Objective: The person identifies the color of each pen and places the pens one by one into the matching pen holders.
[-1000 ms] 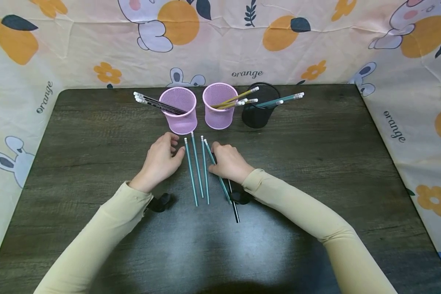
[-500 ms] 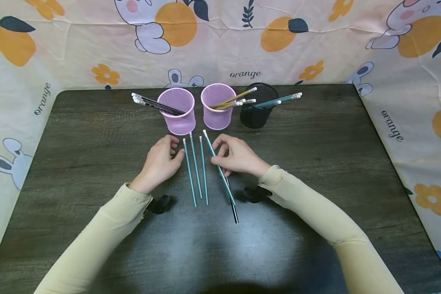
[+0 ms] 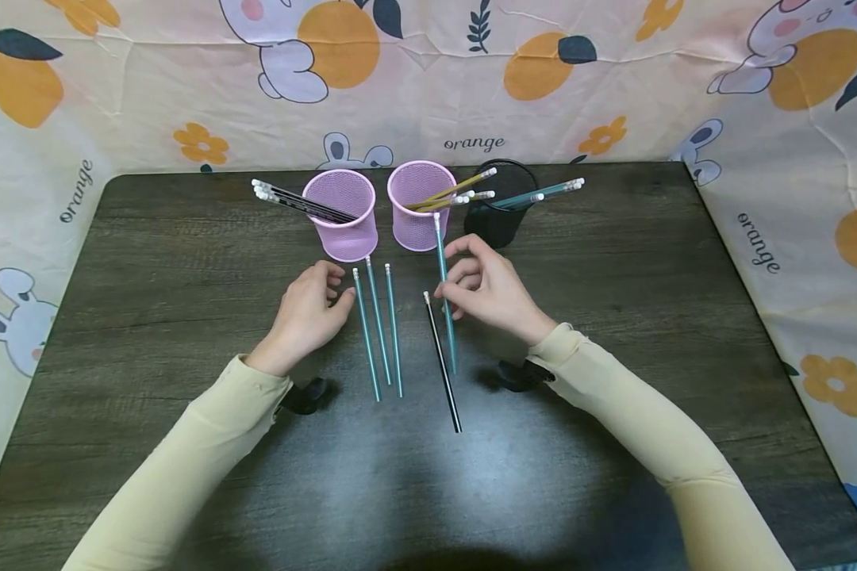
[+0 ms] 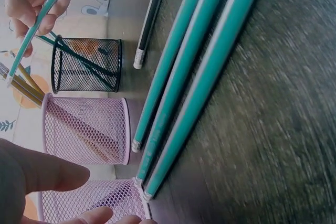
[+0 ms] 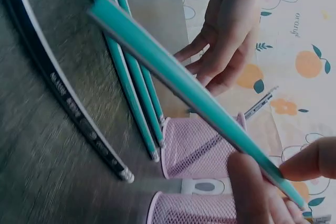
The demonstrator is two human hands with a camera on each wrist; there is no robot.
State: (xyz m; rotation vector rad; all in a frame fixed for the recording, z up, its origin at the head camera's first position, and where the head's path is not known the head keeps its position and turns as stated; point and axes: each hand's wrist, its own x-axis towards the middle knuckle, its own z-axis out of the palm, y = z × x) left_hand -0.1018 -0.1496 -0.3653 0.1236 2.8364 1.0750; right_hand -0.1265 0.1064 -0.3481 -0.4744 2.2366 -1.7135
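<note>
A teal pencil [image 3: 451, 333] is pinched between the thumb and fingers of my right hand [image 3: 496, 292], eraser end up and raised off the table in the right wrist view [image 5: 173, 80]. My left hand [image 3: 305, 319] rests with loosely bent fingers beside three teal pencils [image 3: 375, 329], holding nothing; its thumb shows in the left wrist view [image 4: 58, 174]. A black pencil [image 3: 443, 361] lies on the table between those pencils and my right hand. Behind stand two pink mesh cups [image 3: 350, 238] and a black mesh cup [image 3: 491, 226].
The left pink cup holds black pencils [image 3: 296, 200], the other pink cup yellow pencils [image 3: 439, 198], and the black cup teal pencils [image 3: 543, 194]. All lean out past the rims. The dark wooden table [image 3: 186, 238] meets a printed cloth [image 3: 428, 103] at the back.
My right hand has picked up the fourth teal pencil off the black one and carried it right and toward the cups. My left hand has stayed nearly still.
</note>
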